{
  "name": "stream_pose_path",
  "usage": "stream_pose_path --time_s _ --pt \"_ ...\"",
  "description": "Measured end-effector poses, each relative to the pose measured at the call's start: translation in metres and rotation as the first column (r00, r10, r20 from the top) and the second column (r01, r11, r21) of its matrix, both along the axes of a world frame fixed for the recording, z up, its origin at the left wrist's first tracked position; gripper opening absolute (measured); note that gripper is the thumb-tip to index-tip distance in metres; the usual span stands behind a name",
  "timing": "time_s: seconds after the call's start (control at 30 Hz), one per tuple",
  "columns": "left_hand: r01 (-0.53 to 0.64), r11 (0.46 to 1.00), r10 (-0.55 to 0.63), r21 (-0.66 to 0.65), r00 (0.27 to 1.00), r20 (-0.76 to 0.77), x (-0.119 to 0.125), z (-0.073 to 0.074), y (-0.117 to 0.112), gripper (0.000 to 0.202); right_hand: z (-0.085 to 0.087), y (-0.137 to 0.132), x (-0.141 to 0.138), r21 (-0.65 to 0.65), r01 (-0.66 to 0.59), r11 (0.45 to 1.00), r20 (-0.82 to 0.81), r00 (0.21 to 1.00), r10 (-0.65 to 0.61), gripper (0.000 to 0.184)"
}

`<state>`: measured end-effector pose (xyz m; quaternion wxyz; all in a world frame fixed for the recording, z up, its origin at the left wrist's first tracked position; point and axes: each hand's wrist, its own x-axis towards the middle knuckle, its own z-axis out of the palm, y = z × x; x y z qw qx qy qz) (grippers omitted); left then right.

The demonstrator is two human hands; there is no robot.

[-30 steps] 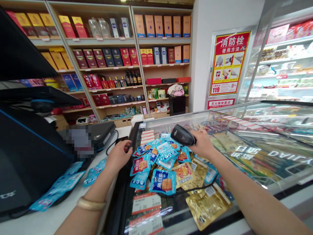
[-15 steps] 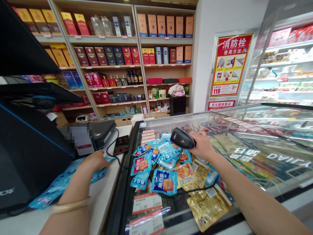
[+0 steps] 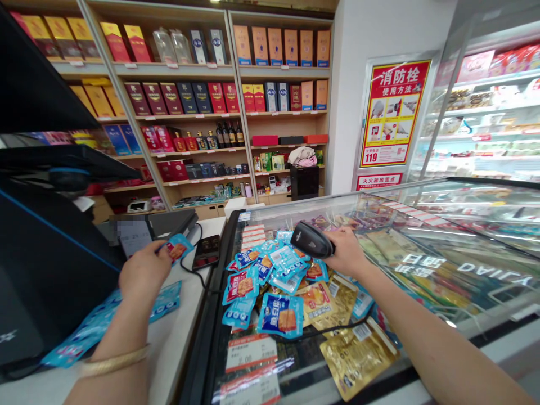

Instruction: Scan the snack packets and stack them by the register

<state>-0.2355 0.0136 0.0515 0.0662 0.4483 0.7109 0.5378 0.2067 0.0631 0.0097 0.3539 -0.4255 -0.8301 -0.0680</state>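
Observation:
My left hand [image 3: 145,269] pinches a small blue snack packet [image 3: 178,247] with a red panel, held above the white counter. Wrapped round the handle of a black barcode scanner [image 3: 311,239], my right hand [image 3: 345,251] keeps it over the glass freezer lid. Beneath the scanner lies a pile of blue snack packets [image 3: 282,313], mixed with gold ones such as the gold packet [image 3: 358,360] at the near side. On the counter under my left forearm are more blue packets [image 3: 95,320], partly hidden by the arm.
A phone [image 3: 206,251] lies at the counter's edge, beside a black cable. The black checkout machine [image 3: 46,264] stands at the left. Price labels [image 3: 252,352] show on the freezer [image 3: 472,236]. Shelves of boxes and bottles [image 3: 198,118] line the back wall.
My left hand has risen from the counter, and a blue packet now shows in its fingers. My right hand and the scanner stay almost where they were.

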Motion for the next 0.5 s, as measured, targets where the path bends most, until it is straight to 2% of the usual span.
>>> stream_pose_path --time_s 0.1,0.17,0.2,0.27,0.3,0.33,0.4,0.5 --pt "-0.004 0.992 -0.035 0.124 0.948 0.316 0.030 0.007 0.003 0.010 0.001 0.001 0.001 -0.006 -0.012 1.000 -0.027 1.000 0.012 0.015" --pt "0.135 0.977 -0.200 0.165 0.847 0.493 0.048 0.008 0.005 0.006 0.003 -0.001 0.001 -0.007 -0.047 0.999 -0.052 0.998 0.047 0.011" --pt "0.220 0.957 -0.291 0.191 0.754 0.589 0.056 0.007 0.005 0.005 0.005 -0.003 0.001 -0.003 -0.077 0.997 -0.067 0.995 0.076 0.011" --pt "0.359 0.887 -0.439 0.291 0.461 0.771 0.068 0.006 0.003 0.007 0.009 -0.008 -0.002 0.008 -0.162 0.987 -0.089 0.983 0.162 0.014" --pt "0.391 0.853 -0.479 0.346 0.320 0.818 0.073 0.005 0.001 0.009 0.012 -0.012 -0.003 0.018 -0.213 0.977 -0.096 0.972 0.213 0.016" --pt "0.407 0.828 -0.499 0.385 0.224 0.837 0.077 0.004 -0.001 0.011 0.014 -0.016 -0.005 0.028 -0.264 0.964 -0.099 0.959 0.266 0.017" --pt "0.427 0.794 -0.524 0.433 0.120 0.843 0.084 0.002 -0.004 0.016 0.018 -0.025 -0.010 0.045 -0.359 0.932 -0.089 0.928 0.361 0.016" --pt "0.476 0.745 -0.550 0.466 0.044 0.834 0.091 -0.005 -0.003 0.021 0.021 -0.036 -0.017 0.018 -0.448 0.894 -0.046 0.893 0.449 0.014"
